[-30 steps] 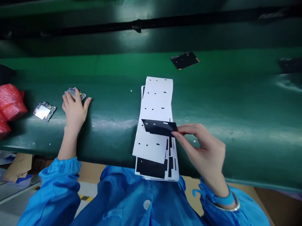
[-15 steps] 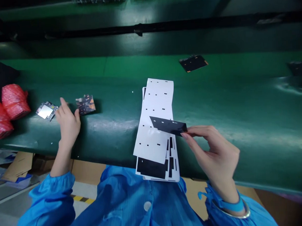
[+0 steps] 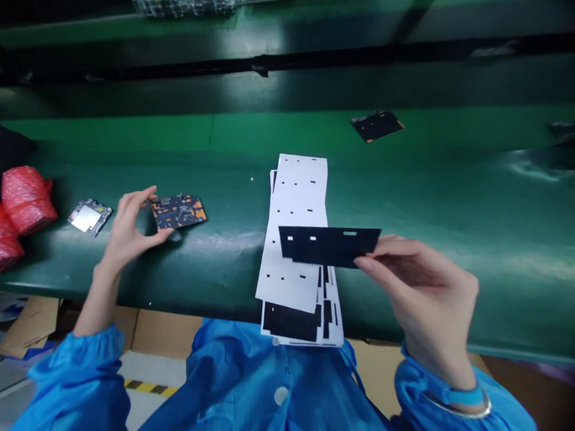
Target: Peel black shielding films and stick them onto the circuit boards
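My left hand (image 3: pixel 130 225) grips a dark circuit board (image 3: pixel 179 211) with orange patches by its left edge, thumb at the front corner and fingers at the back. My right hand (image 3: pixel 424 292) pinches a black adhesive sheet (image 3: pixel 329 245) with small cut-out slots by its right end. That sheet is held above a stack of white backing sheets (image 3: pixel 294 202), which carry small dark slots and black cut shapes (image 3: pixel 292 320) at the near end. Left of my left hand lies another circuit board (image 3: pixel 90 217) with a bright white square.
Red-wrapped bundles (image 3: pixel 27 198) stand at the far left of the green work surface (image 3: pixel 232 256). A board with a black face (image 3: pixel 377 126) lies at the back right. Wrapped items (image 3: pixel 187 2) sit on a ledge at the top. Cardboard (image 3: pixel 164 335) shows below the front edge.
My left hand has moved onto the orange-patched board and taken hold of it; the board now sits further right. My right hand has shifted right, turning the black sheet more face-on.
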`<state>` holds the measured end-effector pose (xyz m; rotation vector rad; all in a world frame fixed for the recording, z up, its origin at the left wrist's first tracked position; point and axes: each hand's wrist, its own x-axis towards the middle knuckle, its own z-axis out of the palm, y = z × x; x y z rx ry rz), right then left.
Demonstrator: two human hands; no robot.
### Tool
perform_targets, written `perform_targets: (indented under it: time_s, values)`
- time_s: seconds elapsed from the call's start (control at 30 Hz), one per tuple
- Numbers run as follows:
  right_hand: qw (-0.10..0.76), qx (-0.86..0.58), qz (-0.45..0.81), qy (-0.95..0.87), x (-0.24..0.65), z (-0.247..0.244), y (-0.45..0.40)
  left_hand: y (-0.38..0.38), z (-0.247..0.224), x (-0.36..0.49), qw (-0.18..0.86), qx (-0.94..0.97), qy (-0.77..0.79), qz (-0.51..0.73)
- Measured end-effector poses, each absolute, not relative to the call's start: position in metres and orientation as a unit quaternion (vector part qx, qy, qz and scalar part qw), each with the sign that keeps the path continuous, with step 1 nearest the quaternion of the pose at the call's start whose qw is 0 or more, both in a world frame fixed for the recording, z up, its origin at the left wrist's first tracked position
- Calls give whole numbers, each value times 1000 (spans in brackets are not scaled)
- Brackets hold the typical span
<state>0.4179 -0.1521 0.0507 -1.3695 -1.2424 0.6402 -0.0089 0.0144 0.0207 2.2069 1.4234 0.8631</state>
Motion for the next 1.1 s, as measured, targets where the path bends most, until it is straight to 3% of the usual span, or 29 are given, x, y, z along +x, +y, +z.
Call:
perform_targets:
  time_s: [0.17, 0.33, 0.67, 1.1]
  values:
    - [623, -500, 378, -468, 402, 67, -147, -61, 36, 96, 214, 794, 372, 431]
    - [616, -475, 358, -517, 383, 84, -140, -94, 64, 158, 273, 757, 341, 487]
    - [582, -514, 349, -524, 397, 84, -156, -91, 69, 151, 306, 772, 324, 453]
    - [590, -513, 360, -509, 399, 77, -155, -94, 76, 162, 275, 763, 352, 467]
